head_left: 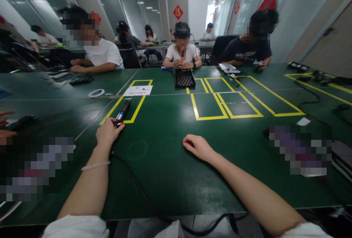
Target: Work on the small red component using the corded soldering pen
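My left hand (107,133) is closed round the near end of a black cylindrical tool (123,110) with a blue and silver band. Some orange shows on the tool beside my fingers; its exact kind I cannot make out. It lies slanted inside a yellow taped outline (139,109) on the green table (165,179). My right hand (200,147) rests on the table nearer the middle, fingers curled in loosely, with nothing visible in them. A white sheet (138,90) lies just beyond the tool.
Across the table a person (183,53) sits behind a black tray of small parts (185,78). Several yellow taped outlines (210,118) mark the right side. A white tape roll (96,93) lies at the left. A black cable (134,179) runs from near my left wrist to the table's front edge.
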`<action>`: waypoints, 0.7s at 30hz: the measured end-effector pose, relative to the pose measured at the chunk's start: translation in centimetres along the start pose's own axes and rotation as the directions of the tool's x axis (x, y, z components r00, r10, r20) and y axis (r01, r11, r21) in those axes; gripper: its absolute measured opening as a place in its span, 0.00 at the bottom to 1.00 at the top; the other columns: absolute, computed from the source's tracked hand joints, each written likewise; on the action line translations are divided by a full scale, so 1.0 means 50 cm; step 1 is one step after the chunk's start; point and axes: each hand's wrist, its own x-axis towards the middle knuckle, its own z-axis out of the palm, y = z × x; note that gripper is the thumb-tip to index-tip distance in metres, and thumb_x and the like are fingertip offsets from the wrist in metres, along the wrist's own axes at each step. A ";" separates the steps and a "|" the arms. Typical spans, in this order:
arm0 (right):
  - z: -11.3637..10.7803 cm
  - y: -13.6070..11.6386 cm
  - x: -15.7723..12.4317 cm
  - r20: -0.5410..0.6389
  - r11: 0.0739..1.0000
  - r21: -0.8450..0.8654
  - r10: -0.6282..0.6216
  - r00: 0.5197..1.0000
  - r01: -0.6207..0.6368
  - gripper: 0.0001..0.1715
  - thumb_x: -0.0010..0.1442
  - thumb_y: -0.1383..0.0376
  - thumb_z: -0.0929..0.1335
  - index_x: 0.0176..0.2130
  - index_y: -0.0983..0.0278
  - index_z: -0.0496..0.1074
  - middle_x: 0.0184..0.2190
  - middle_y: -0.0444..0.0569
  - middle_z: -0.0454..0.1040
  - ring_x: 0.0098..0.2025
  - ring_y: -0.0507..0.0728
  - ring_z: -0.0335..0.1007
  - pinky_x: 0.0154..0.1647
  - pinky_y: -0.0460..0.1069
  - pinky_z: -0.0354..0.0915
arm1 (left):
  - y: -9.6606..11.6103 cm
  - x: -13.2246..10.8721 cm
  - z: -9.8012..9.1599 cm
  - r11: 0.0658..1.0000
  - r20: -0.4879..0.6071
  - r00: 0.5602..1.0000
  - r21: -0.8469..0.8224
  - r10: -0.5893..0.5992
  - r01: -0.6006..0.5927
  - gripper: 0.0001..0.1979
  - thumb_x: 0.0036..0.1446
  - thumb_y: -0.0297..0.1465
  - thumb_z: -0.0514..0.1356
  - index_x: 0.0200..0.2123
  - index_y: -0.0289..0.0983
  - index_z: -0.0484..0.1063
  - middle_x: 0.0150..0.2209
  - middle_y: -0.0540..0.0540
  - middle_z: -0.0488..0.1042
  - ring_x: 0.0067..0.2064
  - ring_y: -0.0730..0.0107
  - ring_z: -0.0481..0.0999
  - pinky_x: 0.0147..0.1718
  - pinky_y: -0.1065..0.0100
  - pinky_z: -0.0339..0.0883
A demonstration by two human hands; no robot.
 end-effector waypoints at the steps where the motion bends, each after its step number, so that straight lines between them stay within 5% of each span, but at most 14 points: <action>1: 0.000 0.000 0.000 0.000 1.000 0.001 0.000 1.000 0.000 0.04 0.62 0.68 0.65 0.35 0.63 0.71 0.29 0.43 0.71 0.30 0.51 0.66 0.32 0.44 0.56 | 0.002 -0.001 -0.001 1.000 0.009 1.000 0.015 0.010 -0.010 0.26 0.55 0.49 0.54 0.49 0.37 0.65 0.44 0.30 0.73 0.44 0.42 0.74 0.37 0.53 0.65; 6: -0.001 0.000 0.001 0.004 1.000 0.002 0.001 1.000 -0.001 0.04 0.62 0.68 0.66 0.35 0.63 0.71 0.29 0.43 0.71 0.30 0.51 0.66 0.31 0.44 0.56 | 0.018 -0.011 -0.014 0.996 0.015 1.000 0.082 0.022 -0.023 0.21 0.60 0.47 0.46 0.42 0.39 0.69 0.41 0.36 0.74 0.42 0.46 0.74 0.38 0.55 0.64; 10: 0.001 0.001 0.001 0.006 1.000 0.001 0.002 1.000 -0.002 0.04 0.62 0.68 0.65 0.36 0.63 0.71 0.30 0.43 0.72 0.30 0.51 0.66 0.31 0.44 0.56 | 0.047 -0.023 -0.021 0.991 -0.100 0.989 0.090 0.105 -0.096 0.19 0.61 0.43 0.46 0.41 0.36 0.69 0.45 0.35 0.72 0.46 0.48 0.72 0.43 0.56 0.63; 13: 0.002 0.003 0.001 0.006 1.000 0.001 -0.007 1.000 0.007 0.04 0.62 0.68 0.65 0.36 0.63 0.71 0.29 0.43 0.71 0.30 0.51 0.66 0.32 0.44 0.56 | 0.091 -0.038 -0.021 0.984 -0.148 0.974 -0.033 0.171 -0.178 0.19 0.61 0.42 0.48 0.44 0.35 0.68 0.46 0.37 0.73 0.46 0.52 0.72 0.44 0.59 0.63; 15: 0.002 0.003 0.001 0.003 1.000 -0.001 -0.009 1.000 0.009 0.04 0.62 0.68 0.65 0.36 0.63 0.71 0.29 0.43 0.71 0.30 0.51 0.66 0.32 0.44 0.57 | 0.135 -0.057 -0.019 0.939 -0.067 0.966 -0.225 0.250 -0.259 0.19 0.61 0.43 0.49 0.44 0.36 0.69 0.41 0.40 0.75 0.43 0.58 0.74 0.43 0.62 0.65; 18: 0.000 0.001 0.000 0.006 1.000 0.001 -0.002 1.000 0.002 0.04 0.62 0.68 0.65 0.36 0.63 0.70 0.30 0.43 0.72 0.31 0.51 0.67 0.32 0.44 0.57 | 0.214 -0.106 -0.018 0.758 0.097 0.864 -0.536 0.494 -0.373 0.19 0.60 0.45 0.53 0.42 0.36 0.70 0.37 0.45 0.76 0.40 0.64 0.75 0.41 0.66 0.66; 21: -0.001 -0.004 -0.001 0.020 0.999 0.051 0.007 1.000 -0.008 0.08 0.62 0.68 0.66 0.43 0.62 0.69 0.29 0.42 0.72 0.30 0.51 0.67 0.32 0.44 0.58 | 0.286 -0.170 -0.020 0.594 0.204 0.671 -0.685 0.713 -0.423 0.18 0.60 0.44 0.54 0.44 0.37 0.72 0.42 0.45 0.76 0.41 0.65 0.74 0.41 0.68 0.66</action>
